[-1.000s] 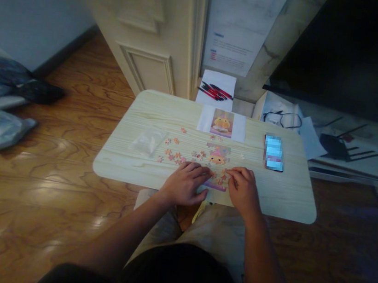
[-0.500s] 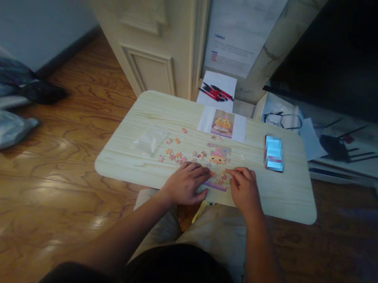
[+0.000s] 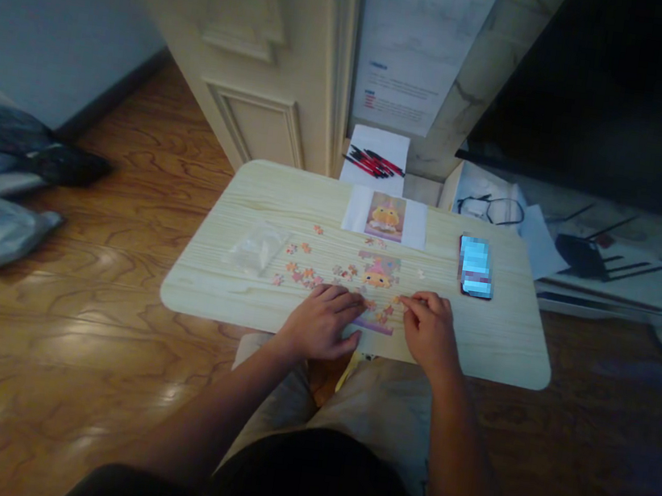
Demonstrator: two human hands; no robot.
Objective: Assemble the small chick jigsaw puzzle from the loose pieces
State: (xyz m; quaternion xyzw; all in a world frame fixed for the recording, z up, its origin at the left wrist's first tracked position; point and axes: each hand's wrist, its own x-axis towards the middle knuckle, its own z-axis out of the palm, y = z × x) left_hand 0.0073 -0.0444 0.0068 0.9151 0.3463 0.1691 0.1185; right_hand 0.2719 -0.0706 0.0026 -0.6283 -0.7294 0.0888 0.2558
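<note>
Two bare hands rest on a pale wood-grain table (image 3: 495,343) at its near edge, either side of a small, partly assembled jigsaw puzzle (image 3: 378,295) in orange, pink and yellow with a purple bottom strip. Puzzle shows a yellow cartoon figure up top; lower part patchy, pieces too small to read. Left hand (image 3: 321,324) lies flat, fingers loosely spread, fingertips touching the puzzle's left edge. Right hand (image 3: 430,330) has fingers curled narrow at the puzzle's right edge; whether it pinches a piece, cannot tell. Loose orange-pink puzzle pieces (image 3: 304,269) scattered left of it. Printed reference picture (image 3: 385,216) beyond, crumpled clear plastic bag (image 3: 258,246) far left, lit smartphone (image 3: 476,265) right.
</note>
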